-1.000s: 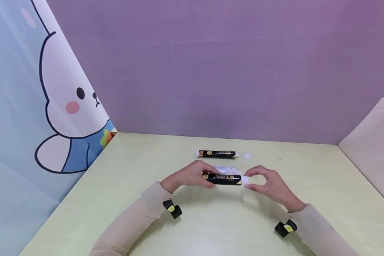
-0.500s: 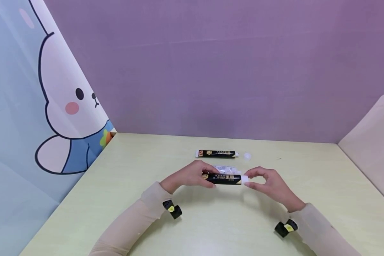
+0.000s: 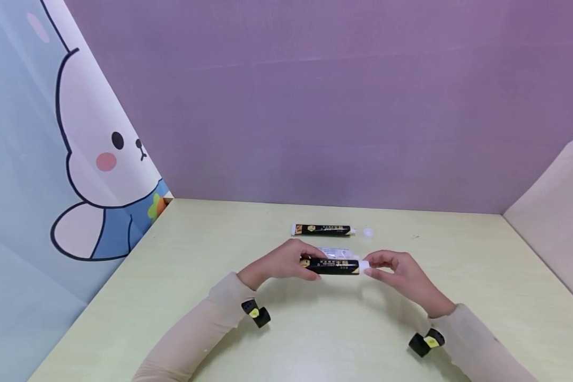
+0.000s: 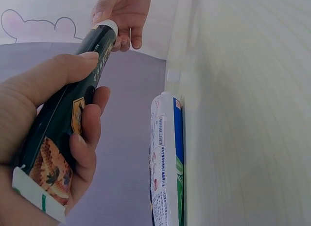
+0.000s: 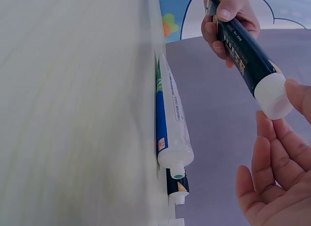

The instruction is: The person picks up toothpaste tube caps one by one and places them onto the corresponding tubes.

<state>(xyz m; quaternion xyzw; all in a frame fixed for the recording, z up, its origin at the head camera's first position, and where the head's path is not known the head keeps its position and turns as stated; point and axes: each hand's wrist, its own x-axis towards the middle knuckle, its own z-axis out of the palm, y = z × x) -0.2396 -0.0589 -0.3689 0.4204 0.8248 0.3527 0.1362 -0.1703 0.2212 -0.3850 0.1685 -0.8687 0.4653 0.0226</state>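
Note:
My left hand [image 3: 293, 260] grips a black toothpaste tube [image 3: 339, 267] around its body, with the thumb along one side. The tube lies level above the table, its white cap [image 5: 273, 96] pointing right. The thumb and fingertips of my right hand [image 3: 401, 270] pinch that cap. Behind the held tube lies a white toothpaste tube [image 5: 172, 114] with blue and green trim and a bare nozzle, partly hidden in the head view. Farther back is a second black toothpaste tube [image 3: 324, 230], also with its nozzle bare. A small whitish cap [image 3: 368, 233] sits beside that nozzle.
The pale wooden table [image 3: 267, 339] ends at a purple backdrop [image 3: 315, 106]. On the left hangs a blue cloth [image 3: 19, 212] with a cartoon rabbit, and a pale panel [image 3: 558, 212] stands on the right. Black cameras are strapped to both wrists.
My right fingers have shifted slightly around the cap, curling a little closer together. The left hand and the held tube stay nearly where they were.

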